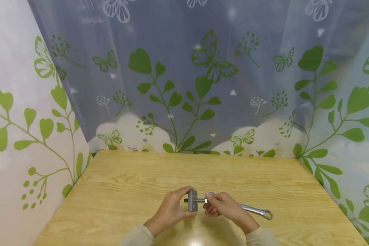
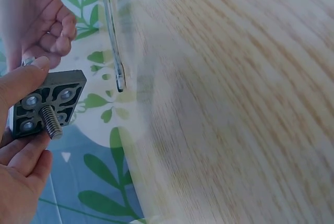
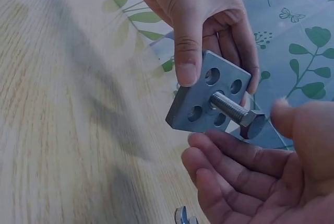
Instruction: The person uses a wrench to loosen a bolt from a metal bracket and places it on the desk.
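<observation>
The square metal plate (image 3: 203, 96) is between the two hands, raised over the wooden bench (image 1: 135, 177), with a shadow below it. From the plate's left, the left hand (image 1: 171, 207) grips it by opposite edges, thumb on one and fingers on the other. A bolt (image 3: 232, 109) runs through the middle of the plate: its six-sided head stands out to the plate's right, and its threaded end pokes out to the plate's left (the face with the hollows, seen from the left wrist). Four round holes surround the bolt in the plate. The right hand (image 1: 226, 206) is to the plate's right, about the bolt's head, thumb and loosely bent fingers spread; from the right wrist a gap shows between thumb and head. Whether its fingertips touch the plate's lower corner, I cannot tell. Farther right of the plate, a wrench (image 1: 255, 209) lies on the bench, ring end farthest from the plate, partly hidden by the right hand. Well behind the plate hangs a sheet (image 1: 172, 34) printed with leaves and butterflies.
</observation>
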Demonstrator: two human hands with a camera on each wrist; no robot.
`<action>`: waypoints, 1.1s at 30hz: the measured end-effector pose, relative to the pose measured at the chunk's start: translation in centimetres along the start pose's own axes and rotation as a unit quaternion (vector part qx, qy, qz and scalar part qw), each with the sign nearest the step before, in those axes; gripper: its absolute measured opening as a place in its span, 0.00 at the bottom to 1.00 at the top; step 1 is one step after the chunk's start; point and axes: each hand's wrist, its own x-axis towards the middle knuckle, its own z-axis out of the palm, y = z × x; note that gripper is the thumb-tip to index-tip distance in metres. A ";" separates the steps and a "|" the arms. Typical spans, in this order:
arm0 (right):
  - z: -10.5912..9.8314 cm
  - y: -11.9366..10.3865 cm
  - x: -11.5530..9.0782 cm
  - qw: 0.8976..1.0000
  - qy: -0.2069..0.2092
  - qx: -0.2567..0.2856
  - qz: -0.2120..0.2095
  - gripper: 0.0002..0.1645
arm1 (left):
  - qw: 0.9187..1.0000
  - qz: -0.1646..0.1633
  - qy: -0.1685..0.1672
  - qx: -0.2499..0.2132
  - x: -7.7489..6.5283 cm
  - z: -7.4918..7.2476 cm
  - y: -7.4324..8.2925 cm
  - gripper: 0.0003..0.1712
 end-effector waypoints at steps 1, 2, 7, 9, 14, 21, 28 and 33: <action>0.1 0.0 0.0 1.000 -0.001 0.005 0.005 0.37 | 1.000 0.001 0.000 0.000 0.0 0.0 0.0 0.38; 0.1 0.0 -0.1 1.000 -0.001 0.007 0.008 0.37 | 1.000 0.001 -0.001 0.000 0.0 0.0 0.0 0.38; 0.2 -0.2 0.0 1.000 0.017 0.002 -0.008 0.25 | 1.000 -0.001 -0.002 -0.005 0.0 0.1 -0.1 0.39; 0.2 -0.1 0.0 0.999 0.034 -0.008 -0.027 0.18 | 1.000 -0.003 -0.003 -0.004 -0.1 0.1 -0.1 0.39; 0.1 0.2 0.2 0.995 0.061 -0.015 -0.072 0.13 | 1.000 -0.005 -0.001 -0.002 -0.1 0.0 0.0 0.39; 0.0 0.1 0.2 0.995 0.062 -0.012 -0.078 0.14 | 1.000 -0.004 -0.003 -0.002 -0.1 -0.2 0.1 0.39; 0.0 0.0 -0.1 1.000 0.012 -0.013 -0.022 0.24 | 1.000 -0.005 -0.001 -0.004 -0.1 -0.1 -0.1 0.39; 0.2 -0.1 -0.1 1.000 0.006 0.008 0.002 0.37 | 1.000 -0.001 0.000 -0.002 -0.1 -0.1 -0.1 0.39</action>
